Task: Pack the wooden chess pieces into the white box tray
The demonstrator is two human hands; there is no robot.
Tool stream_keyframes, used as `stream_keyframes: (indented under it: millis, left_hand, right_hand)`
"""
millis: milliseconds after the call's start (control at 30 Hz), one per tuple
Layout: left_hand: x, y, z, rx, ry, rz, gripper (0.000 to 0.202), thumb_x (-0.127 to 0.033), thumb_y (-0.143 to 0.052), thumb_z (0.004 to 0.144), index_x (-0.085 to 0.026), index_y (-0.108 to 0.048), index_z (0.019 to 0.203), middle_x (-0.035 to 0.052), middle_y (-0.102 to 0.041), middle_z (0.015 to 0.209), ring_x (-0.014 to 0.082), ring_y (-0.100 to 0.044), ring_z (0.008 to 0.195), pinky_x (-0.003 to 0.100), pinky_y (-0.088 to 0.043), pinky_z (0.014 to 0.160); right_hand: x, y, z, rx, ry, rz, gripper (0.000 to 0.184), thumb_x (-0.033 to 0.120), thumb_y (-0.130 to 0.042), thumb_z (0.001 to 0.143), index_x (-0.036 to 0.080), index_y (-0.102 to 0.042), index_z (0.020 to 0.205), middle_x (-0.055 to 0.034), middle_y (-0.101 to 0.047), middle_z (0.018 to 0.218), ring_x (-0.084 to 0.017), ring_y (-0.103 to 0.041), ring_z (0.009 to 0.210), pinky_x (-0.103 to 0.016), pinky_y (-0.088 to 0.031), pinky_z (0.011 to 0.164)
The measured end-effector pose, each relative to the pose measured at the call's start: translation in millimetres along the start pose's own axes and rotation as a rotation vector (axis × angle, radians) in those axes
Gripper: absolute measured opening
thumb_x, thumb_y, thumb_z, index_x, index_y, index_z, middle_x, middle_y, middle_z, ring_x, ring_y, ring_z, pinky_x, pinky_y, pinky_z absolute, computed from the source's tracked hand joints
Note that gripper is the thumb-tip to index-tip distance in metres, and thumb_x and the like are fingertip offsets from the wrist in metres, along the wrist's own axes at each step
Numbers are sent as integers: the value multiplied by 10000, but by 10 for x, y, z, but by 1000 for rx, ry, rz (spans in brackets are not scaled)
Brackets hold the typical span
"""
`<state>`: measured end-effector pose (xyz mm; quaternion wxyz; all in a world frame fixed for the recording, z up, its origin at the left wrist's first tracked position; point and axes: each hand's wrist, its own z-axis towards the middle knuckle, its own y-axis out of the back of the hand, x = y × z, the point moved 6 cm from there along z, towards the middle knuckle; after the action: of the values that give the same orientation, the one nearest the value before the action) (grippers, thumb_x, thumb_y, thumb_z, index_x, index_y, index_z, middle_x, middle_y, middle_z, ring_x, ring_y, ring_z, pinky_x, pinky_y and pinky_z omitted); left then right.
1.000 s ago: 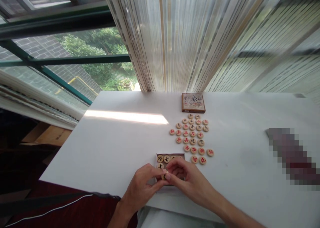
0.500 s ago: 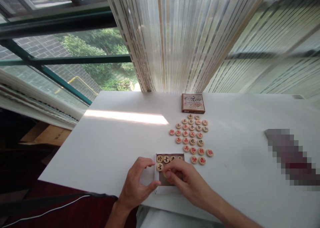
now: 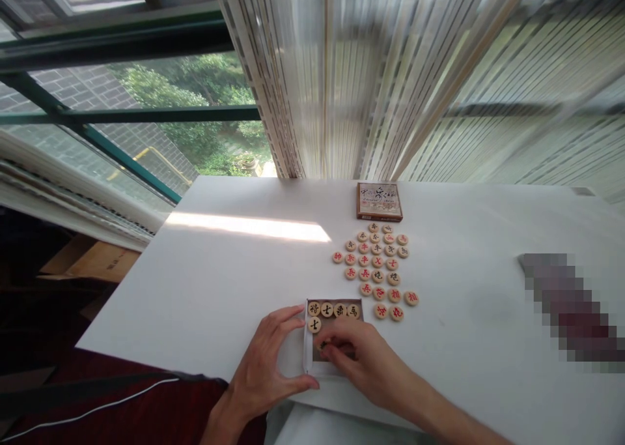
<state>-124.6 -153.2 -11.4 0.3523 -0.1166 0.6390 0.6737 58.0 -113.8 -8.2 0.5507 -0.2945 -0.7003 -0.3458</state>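
A small open box (image 3: pixel 308 347) lies near the front edge of the white table (image 3: pixel 234 275), with several wooden chess discs (image 3: pixel 333 310) in a row along its far side. My left hand (image 3: pixel 266 367) rests at the box's left wall, thumb and fingers spread around that side. My right hand (image 3: pixel 359 360) reaches into the box with fingertips pinched on a disc (image 3: pixel 323 344). Several loose discs (image 3: pixel 375 266) with red and dark characters lie in rows beyond the box.
The brown box lid (image 3: pixel 379 201) lies at the far side of the table by the striped curtain (image 3: pixel 390 73). A blurred object (image 3: pixel 571 308) sits at the right. The window (image 3: pixel 122 106) is at the left, with a drop beside the table's left edge.
My hands have drawn apart: the left moved from the pinch to the box's left wall. The right has lowered a disc into the box, uncovering more of the far row.
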Motion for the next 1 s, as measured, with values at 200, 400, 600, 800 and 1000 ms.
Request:
stream_keyframes:
  millis: [200,400,600,800,1000]
  left_hand:
    - [-51,10,2,2,-33,39,719,-485,-894,677,-255,-592,1287,134,-564,1431,344,-565,1280,520,-524,1043]
    - [-62,18,13,-28,-50,35,638,-443,-910,659,-254,-648,1210,115,-620,1327,327,-600,1201,481,-543,998]
    - [-103,9,41,-11,-88,10,554,-407,-915,671,-218,-641,1114,73,-697,1050,289,-622,1050,454,-522,964]
    - [-134,-37,27,24,-71,-16,452,-296,-890,708,-232,-630,1072,43,-678,936,265,-632,945,481,-494,978]
    - [-103,-43,12,33,-10,-51,499,-253,-864,720,-232,-579,1130,40,-657,924,276,-611,967,489,-483,976]
  right_hand:
    - [-1,-66,43,18,-45,-62,136,140,-629,901,220,-725,954,-1,-719,833,-155,-652,733,-240,-488,667]
    - [-98,-133,58,-42,-73,-144,81,137,-674,877,208,-645,852,11,-717,805,-154,-657,734,-244,-469,669]
    - [-84,-152,54,-67,-36,-289,99,181,-685,891,214,-627,818,21,-677,757,-144,-597,668,-246,-410,614]
    - [-74,-162,56,-116,6,-429,138,196,-658,914,212,-582,800,-1,-647,782,-156,-585,687,-259,-396,632]
    - [-42,-205,46,-100,51,-505,168,123,-549,945,217,-524,807,-4,-623,768,-160,-575,666,-269,-370,614]
